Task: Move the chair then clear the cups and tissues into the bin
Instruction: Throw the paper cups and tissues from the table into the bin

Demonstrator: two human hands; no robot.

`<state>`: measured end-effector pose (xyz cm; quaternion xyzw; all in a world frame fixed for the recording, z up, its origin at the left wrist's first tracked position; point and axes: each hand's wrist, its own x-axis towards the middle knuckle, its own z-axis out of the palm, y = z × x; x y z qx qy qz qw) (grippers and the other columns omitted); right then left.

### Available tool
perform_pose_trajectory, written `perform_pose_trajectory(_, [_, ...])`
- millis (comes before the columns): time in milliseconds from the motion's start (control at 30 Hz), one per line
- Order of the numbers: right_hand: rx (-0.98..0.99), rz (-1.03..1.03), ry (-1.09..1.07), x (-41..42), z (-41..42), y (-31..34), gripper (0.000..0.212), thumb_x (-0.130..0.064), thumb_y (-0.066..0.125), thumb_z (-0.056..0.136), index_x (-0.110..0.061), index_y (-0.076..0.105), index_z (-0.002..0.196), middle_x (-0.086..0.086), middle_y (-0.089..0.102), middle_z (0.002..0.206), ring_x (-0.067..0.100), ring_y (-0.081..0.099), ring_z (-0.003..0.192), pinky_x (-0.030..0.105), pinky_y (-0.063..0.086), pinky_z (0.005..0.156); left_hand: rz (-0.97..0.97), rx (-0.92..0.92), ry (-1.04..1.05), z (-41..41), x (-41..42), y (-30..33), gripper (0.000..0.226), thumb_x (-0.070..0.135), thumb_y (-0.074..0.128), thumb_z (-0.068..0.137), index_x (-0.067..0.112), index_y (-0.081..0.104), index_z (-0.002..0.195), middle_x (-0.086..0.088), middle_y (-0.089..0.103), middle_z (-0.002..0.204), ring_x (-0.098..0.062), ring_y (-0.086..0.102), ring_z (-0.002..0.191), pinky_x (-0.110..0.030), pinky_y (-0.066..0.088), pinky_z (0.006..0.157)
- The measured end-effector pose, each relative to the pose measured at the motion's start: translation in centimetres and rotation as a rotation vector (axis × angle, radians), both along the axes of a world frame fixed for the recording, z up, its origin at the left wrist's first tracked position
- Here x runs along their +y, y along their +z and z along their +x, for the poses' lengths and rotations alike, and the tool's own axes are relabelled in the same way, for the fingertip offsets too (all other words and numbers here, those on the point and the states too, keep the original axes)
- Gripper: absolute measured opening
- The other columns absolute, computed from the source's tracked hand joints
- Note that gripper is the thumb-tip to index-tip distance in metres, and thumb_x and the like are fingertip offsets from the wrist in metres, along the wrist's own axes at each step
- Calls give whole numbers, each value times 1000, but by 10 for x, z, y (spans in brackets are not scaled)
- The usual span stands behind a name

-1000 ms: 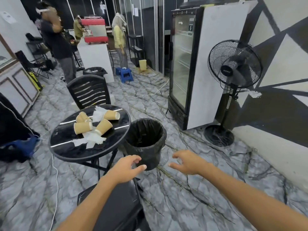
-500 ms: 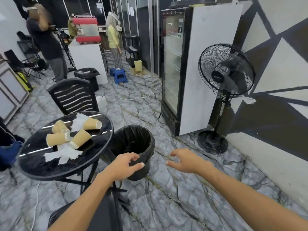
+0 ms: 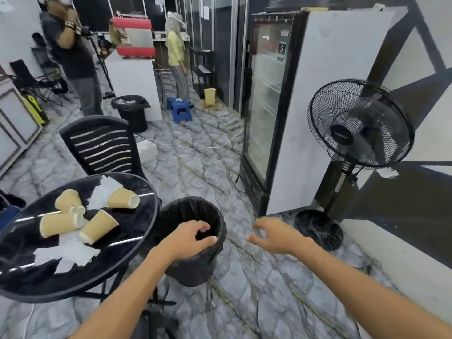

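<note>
A round black table (image 3: pixel 137 243) at the left carries several tan paper cups (image 3: pixel 99 226) lying on their sides and white tissues (image 3: pixel 73 253). A black slatted chair (image 3: pixel 102 145) stands behind the table. A black bin (image 3: pixel 195 267) with a bag liner sits on the floor right of the table. My left hand (image 3: pixel 188 239) hovers over the bin's near rim, fingers curled and holding nothing. My right hand (image 3: pixel 276 234) is further right over bare floor, fingers spread and empty. A dark chair part (image 3: pixel 159 324) shows at the bottom edge.
A glass-door fridge (image 3: pixel 269 106) and a standing fan (image 3: pixel 359 123) line the right wall. A second bin (image 3: pixel 132 111), a blue stool (image 3: pixel 179 110), a white counter and two people stand further back. A white cable (image 3: pixel 195 146) crosses the marble floor.
The view has swung right and forward, so the table slid left and the bin came nearer. The dark chair under my arms dropped almost out of view. Both hands stayed empty.
</note>
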<state>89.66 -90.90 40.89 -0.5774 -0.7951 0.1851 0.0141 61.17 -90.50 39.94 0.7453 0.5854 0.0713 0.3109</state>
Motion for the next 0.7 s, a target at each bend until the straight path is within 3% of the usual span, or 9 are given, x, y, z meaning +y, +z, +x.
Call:
perform_pose_trajectory(133, [18,28,46,42,-3,8,58,-58,51,95,-11,60,128,6,64,127,22,59,114,34,48,94,14,9,28,0,31,7,60,59,59,91,25,52,140,5,59,136,-15,57,118,-31,49,100])
perform_pose_trajectory(433, [83,-5,151,145,-1,6,60,-62,51,92,-13,61,124,5,64,125,21,59,114,37,50,95,2,43,138,3,99,3,60,60,59,90,26,53,140,6,60,134,-14,57,117,-31,48,100])
perform_pose_trajectory(633, [82,-37,233,221,4,12,98,-90,28,76,-15,58,131,3,62,132,20,58,119,36,49,97,16,23,291,14,143,5,61,63,59,89,27,54,138,8,61,132,-14,58,118,-31,49,100])
perform_pose_trajectory(700, [74,-71,270,240,3,12,99,-91,30,75,-15,57,134,3,60,135,19,56,121,35,48,99,2,6,339,17,147,4,61,62,60,89,27,55,138,8,61,132,-14,58,119,-30,49,100])
